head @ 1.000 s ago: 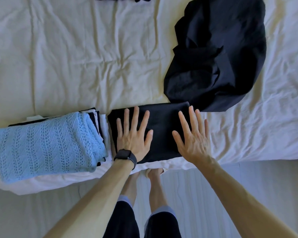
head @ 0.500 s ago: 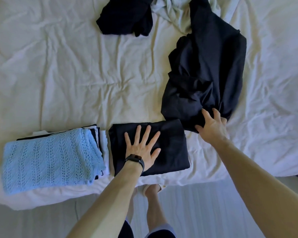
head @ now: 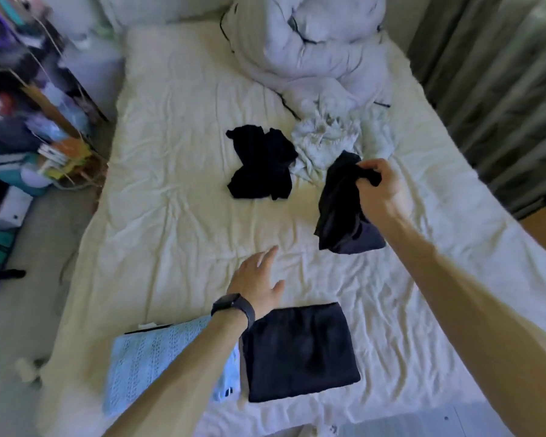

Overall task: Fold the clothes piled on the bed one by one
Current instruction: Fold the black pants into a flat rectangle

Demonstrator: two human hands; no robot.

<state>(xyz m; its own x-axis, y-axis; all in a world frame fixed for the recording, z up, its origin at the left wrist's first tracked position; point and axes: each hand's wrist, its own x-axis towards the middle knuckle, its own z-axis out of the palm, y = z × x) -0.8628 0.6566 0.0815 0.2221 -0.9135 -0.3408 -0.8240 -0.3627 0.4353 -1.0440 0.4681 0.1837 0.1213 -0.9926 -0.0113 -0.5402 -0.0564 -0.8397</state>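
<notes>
- The bed fills the middle of the frame. Its creased pale sheet is the working surface, and I judge the stretch of sheet between the two hands to be the best place to lay the next piece out.
- A bundled duvet sits at upper centre-right, well away from the folding, and can be left alone.
- The dark garment, right of centre, is the piece in hand. It hangs bunched from its top with the lower end trailing on the sheet, so the step is to find a hem or shoulder seam and draw it flat before making any fold.
- The folded dark piece lies at lower centre, just beside the pale-blue knit at lower left. Spread the new garment short of these so they are not dragged open.
- A black heap at centre and a pale heap touching its right side wait unfolded (take them later, one at a time).
- The right hand has its fingers curled round a fistful of the dark cloth — a firm hold, but it hides the edges.
- The left hand, just below centre, has straight, loosely spread fingers and holds nothing. Whether it touches the sheet I cannot tell. It looks best used to catch the opposite corner — then both hands pull the cloth taut.
- A dark watch sits on the left wrist.
</notes>
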